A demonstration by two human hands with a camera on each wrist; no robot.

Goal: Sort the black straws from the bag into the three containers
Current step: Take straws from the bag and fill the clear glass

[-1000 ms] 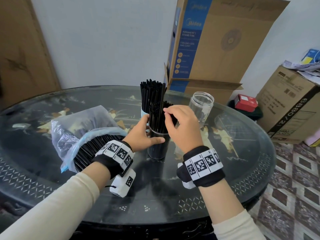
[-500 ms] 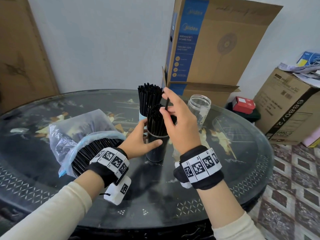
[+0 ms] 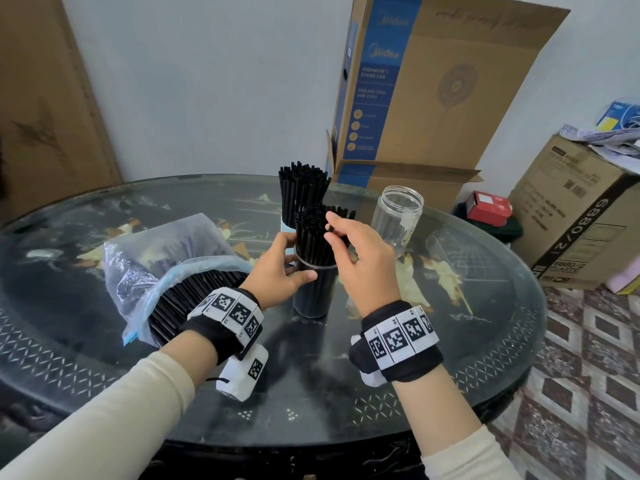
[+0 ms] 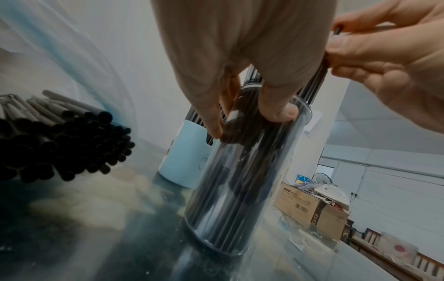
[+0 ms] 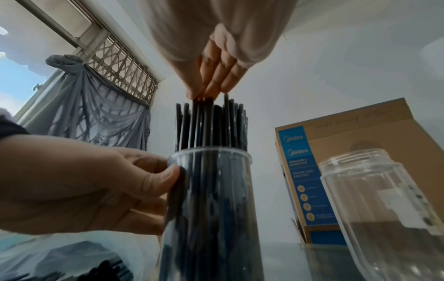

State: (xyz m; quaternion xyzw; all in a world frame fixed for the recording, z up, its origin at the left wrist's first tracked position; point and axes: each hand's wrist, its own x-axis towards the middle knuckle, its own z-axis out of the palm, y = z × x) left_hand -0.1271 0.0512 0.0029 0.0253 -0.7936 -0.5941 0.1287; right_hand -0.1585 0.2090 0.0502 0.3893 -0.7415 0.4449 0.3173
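Observation:
A clear cylindrical container [image 3: 313,292] packed with black straws [image 3: 322,230] stands mid-table. My left hand [image 3: 291,261] grips its upper wall, thumb in front and fingers behind; the left wrist view shows the fingers [image 4: 276,106] pressed on the plastic [image 4: 240,180]. My right hand [image 3: 329,227] is at the top of the bundle and pinches one black straw [image 4: 335,33] between thumb and fingers [image 5: 211,87]. Behind stands a light-blue container [image 3: 287,226] full of straws. An empty clear jar [image 3: 398,216] stands to the right. The plastic bag [image 3: 166,258] of straws lies to the left.
The round glass-topped table [image 3: 450,341] has bare room in front and to the right. Tall cardboard boxes [image 3: 433,91] stand behind the table, and another carton [image 3: 581,220] sits on the floor at right. The bag's open mouth [image 4: 60,142] lies beside my left wrist.
Half a second ago my right hand held a straw raised above the bundle; it has now come down to the level of the straw tops. My left hand has stayed on the clear container.

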